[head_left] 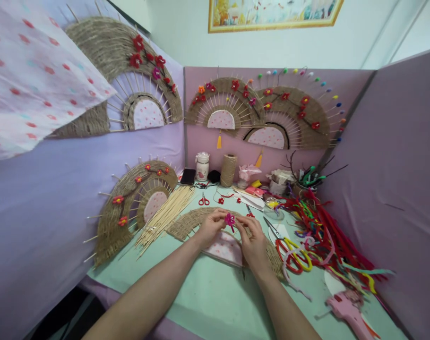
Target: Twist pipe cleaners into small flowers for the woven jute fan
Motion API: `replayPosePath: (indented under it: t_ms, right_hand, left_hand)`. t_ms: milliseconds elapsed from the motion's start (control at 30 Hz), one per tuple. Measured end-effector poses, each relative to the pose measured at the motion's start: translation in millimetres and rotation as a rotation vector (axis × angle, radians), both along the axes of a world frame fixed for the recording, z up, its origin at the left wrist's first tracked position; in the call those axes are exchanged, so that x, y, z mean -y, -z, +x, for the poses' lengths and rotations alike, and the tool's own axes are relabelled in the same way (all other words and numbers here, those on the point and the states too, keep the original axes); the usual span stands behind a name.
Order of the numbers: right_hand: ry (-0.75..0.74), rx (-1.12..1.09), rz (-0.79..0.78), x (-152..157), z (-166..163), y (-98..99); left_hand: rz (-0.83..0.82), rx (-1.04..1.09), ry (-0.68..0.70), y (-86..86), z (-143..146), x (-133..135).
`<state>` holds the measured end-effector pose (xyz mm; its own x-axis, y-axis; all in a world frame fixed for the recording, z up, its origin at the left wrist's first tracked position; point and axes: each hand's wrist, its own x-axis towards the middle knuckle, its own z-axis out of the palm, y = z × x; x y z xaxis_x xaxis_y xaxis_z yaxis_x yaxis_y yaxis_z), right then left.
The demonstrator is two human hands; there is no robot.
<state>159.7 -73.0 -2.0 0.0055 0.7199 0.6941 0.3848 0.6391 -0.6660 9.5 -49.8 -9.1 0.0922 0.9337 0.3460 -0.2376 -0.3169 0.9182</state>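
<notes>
Between the fingertips of both hands is a small magenta pipe-cleaner flower with a short stem pointing down. My left hand pinches it from the left side. From the right, my right hand has its fingers closed at the petals' edge. Below the hands a twine-wrapped fan lies on the table, its half-round centre patch covered in pink spotted cloth. The hands hide part of the fan's ribs and arc.
Small red scissors and bamboo sticks lie to the left. At right are large scissors, tangled pipe cleaners and a pink glue gun. A twine spool stands behind. Finished fans lean on or hang from the partitions.
</notes>
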Motion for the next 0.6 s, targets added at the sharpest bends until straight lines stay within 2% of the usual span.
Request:
replayPosePath:
  t_ms: [133,333,600]
  right_hand:
    - [0.019,0.047,0.072,3,0,-1.5]
    - [0.023,0.058,-0.025,2,0,0.9]
    - [0.022,0.051,-0.045,2,1,1.3]
  left_hand:
    - [0.114,-0.175,-0.115,-4.6,0,4]
    - [0.242,-0.286,-0.175,-4.9,4,7]
    - [0.342,-0.442,-0.29,-6.2,10,14]
